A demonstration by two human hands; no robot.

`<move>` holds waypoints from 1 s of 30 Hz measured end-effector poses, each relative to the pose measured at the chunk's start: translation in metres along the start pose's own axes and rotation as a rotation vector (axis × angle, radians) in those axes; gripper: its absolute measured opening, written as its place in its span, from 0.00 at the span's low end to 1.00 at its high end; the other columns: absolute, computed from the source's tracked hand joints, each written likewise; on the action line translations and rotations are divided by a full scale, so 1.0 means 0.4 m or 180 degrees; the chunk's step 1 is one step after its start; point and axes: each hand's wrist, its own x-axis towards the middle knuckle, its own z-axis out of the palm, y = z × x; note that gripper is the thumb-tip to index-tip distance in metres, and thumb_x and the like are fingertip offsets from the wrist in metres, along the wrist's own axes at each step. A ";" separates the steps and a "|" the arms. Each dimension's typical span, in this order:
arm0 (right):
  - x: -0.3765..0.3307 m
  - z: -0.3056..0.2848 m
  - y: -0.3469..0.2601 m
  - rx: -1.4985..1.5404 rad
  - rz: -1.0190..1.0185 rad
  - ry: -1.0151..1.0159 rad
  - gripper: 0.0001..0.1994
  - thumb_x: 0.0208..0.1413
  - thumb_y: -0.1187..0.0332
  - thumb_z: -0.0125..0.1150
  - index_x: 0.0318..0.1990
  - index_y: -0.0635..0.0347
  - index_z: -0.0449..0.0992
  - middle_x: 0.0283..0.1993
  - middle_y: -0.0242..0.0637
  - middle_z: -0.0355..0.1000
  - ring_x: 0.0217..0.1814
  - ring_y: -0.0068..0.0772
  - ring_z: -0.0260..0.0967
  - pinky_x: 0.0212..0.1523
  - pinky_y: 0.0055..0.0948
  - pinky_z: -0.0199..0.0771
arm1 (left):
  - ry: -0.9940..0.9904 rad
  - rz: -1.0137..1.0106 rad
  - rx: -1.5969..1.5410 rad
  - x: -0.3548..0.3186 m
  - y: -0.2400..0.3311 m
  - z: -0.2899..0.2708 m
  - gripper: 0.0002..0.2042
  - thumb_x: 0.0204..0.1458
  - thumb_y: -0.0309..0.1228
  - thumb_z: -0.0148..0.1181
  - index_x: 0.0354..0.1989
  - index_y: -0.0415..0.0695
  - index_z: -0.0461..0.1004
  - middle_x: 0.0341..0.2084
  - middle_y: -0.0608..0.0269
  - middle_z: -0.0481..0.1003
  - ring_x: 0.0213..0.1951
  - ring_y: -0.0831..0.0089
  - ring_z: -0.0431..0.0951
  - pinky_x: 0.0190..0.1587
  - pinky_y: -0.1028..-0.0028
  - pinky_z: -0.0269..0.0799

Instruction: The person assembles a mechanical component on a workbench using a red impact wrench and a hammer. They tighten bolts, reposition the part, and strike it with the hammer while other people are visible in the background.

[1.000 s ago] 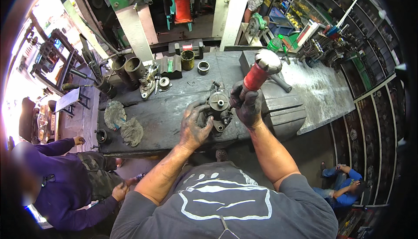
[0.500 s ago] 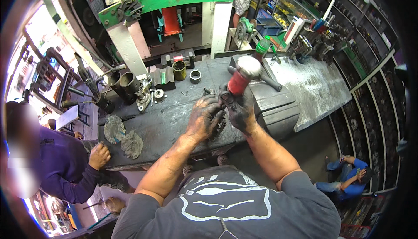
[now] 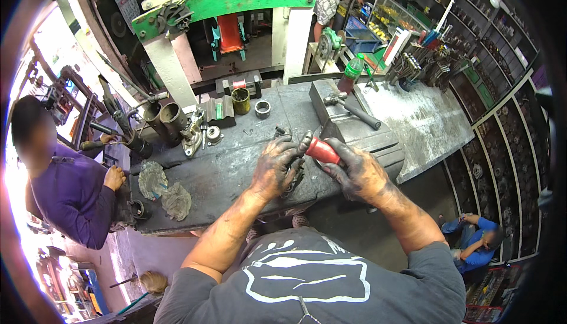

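Note:
My right hand [image 3: 361,173], blackened with grime, is closed round a red cylindrical thing [image 3: 322,150]. That thing lies tilted, with a ridged dark metal end toward my left hand; I cannot make out its exact kind. My left hand [image 3: 275,167], equally black, curls over a dark metal part [image 3: 283,131] at the bench. Most of the part is hidden by the fingers, though a knob shows beyond them. Behind my right hand stands a dark metal block [image 3: 323,104], with a hammer [image 3: 361,115] lying across it.
On the dark workbench [image 3: 221,173] are metal cylinders [image 3: 173,115], a yellowish can [image 3: 240,101], a metal ring [image 3: 262,109] and rags [image 3: 176,201]. A green bottle [image 3: 352,70] stands beyond the hammer. A person in purple [image 3: 74,197] is at the left; another in blue [image 3: 477,242] sits right.
The red thing has come down from upright to lying tilted, its pale round top no longer showing. My right hand has moved right and nearer. The person in purple has shifted position.

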 end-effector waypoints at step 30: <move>0.052 -0.004 0.028 0.4312 -0.0979 0.0988 0.27 0.67 0.73 0.64 0.70 0.66 0.63 0.60 0.46 0.73 0.61 0.44 0.75 0.63 0.43 0.77 | -0.0024 0.0083 -0.0096 -0.003 -0.015 0.003 0.16 0.52 0.25 0.72 0.50 0.42 0.82 0.53 0.53 0.80 0.64 0.45 0.75 0.68 0.46 0.68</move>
